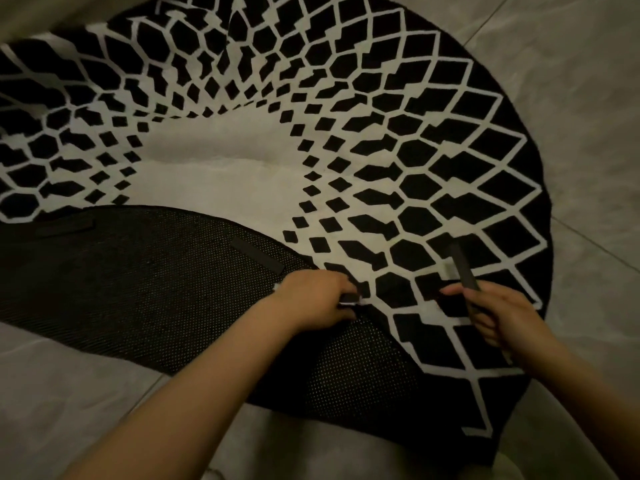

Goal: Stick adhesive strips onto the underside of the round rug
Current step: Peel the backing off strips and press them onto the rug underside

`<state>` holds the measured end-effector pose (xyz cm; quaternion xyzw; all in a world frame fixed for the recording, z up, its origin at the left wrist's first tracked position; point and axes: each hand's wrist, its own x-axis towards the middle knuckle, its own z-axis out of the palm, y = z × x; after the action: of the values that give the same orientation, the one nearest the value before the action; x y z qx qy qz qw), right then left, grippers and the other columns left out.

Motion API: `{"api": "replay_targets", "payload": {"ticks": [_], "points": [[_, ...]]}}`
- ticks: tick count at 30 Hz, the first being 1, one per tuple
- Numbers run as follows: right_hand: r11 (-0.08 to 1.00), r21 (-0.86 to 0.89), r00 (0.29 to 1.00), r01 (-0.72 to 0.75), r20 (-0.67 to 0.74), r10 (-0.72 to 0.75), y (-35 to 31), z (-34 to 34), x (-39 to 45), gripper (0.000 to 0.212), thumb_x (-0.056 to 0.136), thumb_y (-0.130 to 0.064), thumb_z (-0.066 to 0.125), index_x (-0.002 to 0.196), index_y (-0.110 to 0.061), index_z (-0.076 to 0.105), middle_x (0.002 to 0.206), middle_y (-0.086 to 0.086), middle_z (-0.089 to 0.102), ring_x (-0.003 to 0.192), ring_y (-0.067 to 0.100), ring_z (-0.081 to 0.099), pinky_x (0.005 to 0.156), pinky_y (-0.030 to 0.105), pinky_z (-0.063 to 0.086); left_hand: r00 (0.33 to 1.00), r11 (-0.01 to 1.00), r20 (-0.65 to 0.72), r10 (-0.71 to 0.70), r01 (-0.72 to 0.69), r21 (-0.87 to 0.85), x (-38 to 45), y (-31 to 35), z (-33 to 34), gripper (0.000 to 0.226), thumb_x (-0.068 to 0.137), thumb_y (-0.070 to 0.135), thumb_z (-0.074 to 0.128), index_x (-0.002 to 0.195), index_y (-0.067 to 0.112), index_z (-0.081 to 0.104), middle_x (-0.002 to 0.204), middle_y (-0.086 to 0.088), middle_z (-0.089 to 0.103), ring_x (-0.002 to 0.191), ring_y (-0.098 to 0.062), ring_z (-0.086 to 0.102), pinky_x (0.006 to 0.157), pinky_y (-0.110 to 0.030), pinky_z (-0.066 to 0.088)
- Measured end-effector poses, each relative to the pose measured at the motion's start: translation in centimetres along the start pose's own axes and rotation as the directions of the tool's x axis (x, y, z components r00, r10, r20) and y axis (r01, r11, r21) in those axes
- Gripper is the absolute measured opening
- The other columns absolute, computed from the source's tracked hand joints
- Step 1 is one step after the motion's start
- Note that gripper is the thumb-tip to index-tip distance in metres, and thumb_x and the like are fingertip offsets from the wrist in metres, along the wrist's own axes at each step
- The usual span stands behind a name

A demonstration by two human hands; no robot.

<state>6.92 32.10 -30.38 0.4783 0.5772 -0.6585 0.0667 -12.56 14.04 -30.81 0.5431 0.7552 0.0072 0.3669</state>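
Kneeling over the round rug [311, 161] on the tiled floor [588, 98], near edge folded back, the person has two adhesive strips [258, 255] stuck on its dotted underside [156, 289]; right hand [498, 313] closed around a fresh strip [464, 268], left hand [311, 299] pinching the fold, more edge likely remains.

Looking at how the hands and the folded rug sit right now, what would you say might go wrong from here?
1. The left hand pins the folded-back edge of the rug; if it lets go, the flap may drop and cover the dotted underside.
2. The loose strip in the right hand hangs over the pile side and could stick there instead.
3. Two strips already sit on the underside; the next might land too close or crooked in this dim light.
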Motion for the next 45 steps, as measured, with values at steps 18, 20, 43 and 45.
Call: {"api": "replay_targets", "payload": {"ticks": [18,20,43,45], "points": [[0.706,-0.627,0.919,0.329,0.039,-0.393,-4.2,3.7,1.6,0.020,0.098,-0.024,0.043,0.102,-0.029,0.062,0.070,-0.002,0.058,0.063,0.009,0.055,0.057,0.025,0.041,0.455,0.307,-0.264,-0.851,0.022,-0.951,-2.8,-8.6,-4.5,0.013,0.083,0.022,0.071,0.092,0.018,0.062,0.092,0.003,0.063,0.094,-0.015,0.059,0.090,-0.028,0.047],[0.522,-0.823,0.962,0.221,0.097,-0.255,-1.8,4.7,2.9,0.029,0.098,-0.031,0.041,0.123,-0.032,0.056,0.073,-0.009,0.057,0.067,0.007,0.055,0.058,0.027,0.040,0.477,0.334,-0.280,-0.833,0.030,-0.942,-2.8,-8.4,-3.4,0.008,0.085,0.025,0.068,0.090,0.022,0.063,0.086,0.010,0.061,0.092,-0.012,0.058,0.085,-0.025,0.045],[0.852,-0.485,0.964,0.199,-0.060,-0.259,3.5,3.8,5.6,0.033,0.097,-0.028,0.046,0.129,-0.029,0.055,0.111,-0.007,0.059,0.107,0.014,0.055,0.098,0.036,0.042,0.403,0.436,-0.168,-0.900,0.819,-0.372,-12.6,-20.6,2.3,0.051,0.082,0.047,0.066,0.107,0.003,0.058,0.102,-0.017,0.056,0.089,-0.035,0.058,0.077,-0.046,0.051],[0.860,-0.467,0.964,0.206,-0.055,-0.261,3.6,3.7,5.7,0.028,0.097,-0.027,0.047,0.121,-0.040,0.054,0.109,-0.006,0.061,0.103,0.014,0.056,0.095,0.037,0.043,0.423,0.454,-0.166,-0.891,0.815,-0.360,-12.7,-20.4,2.0,0.053,0.082,0.043,0.067,0.114,0.003,0.054,0.110,-0.019,0.052,0.095,-0.037,0.056,0.080,-0.048,0.050]]}}
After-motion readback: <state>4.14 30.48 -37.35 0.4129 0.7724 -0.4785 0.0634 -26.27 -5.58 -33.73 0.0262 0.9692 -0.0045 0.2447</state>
